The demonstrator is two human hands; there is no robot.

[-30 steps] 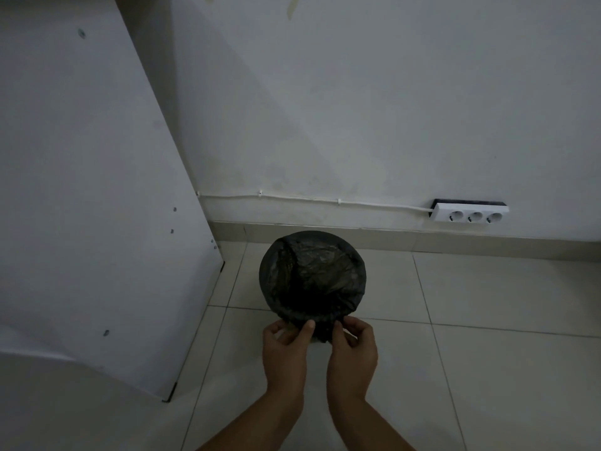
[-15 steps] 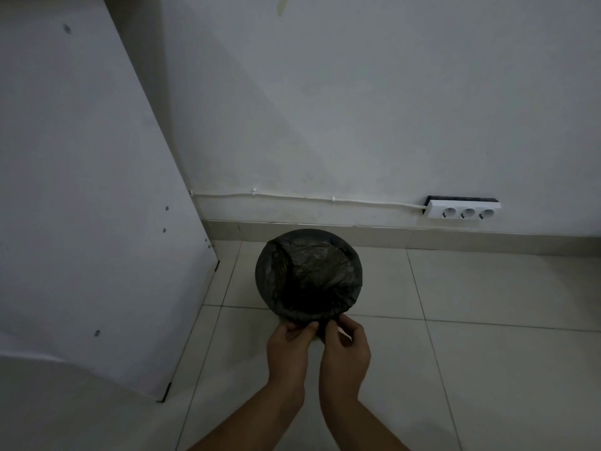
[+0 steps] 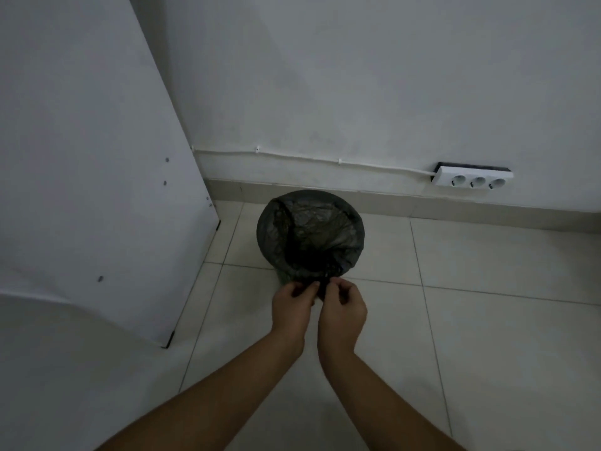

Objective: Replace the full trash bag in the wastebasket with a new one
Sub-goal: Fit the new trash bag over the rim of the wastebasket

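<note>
Two bare forearms reach forward over the tiled floor (image 3: 487, 336). The left hand (image 3: 292, 309) and right hand (image 3: 341, 312) sit side by side, fingers curled, each pinching a gathered bunch of the one black trash bag (image 3: 309, 232) at the near rim of the single wastebasket (image 3: 282, 277). The bag is thin, crinkled and stretched over the round rim, its inside apparently empty in the dim light. Beyond, against the wall, hangs one white power strip (image 3: 473, 180) with three sockets.
</note>
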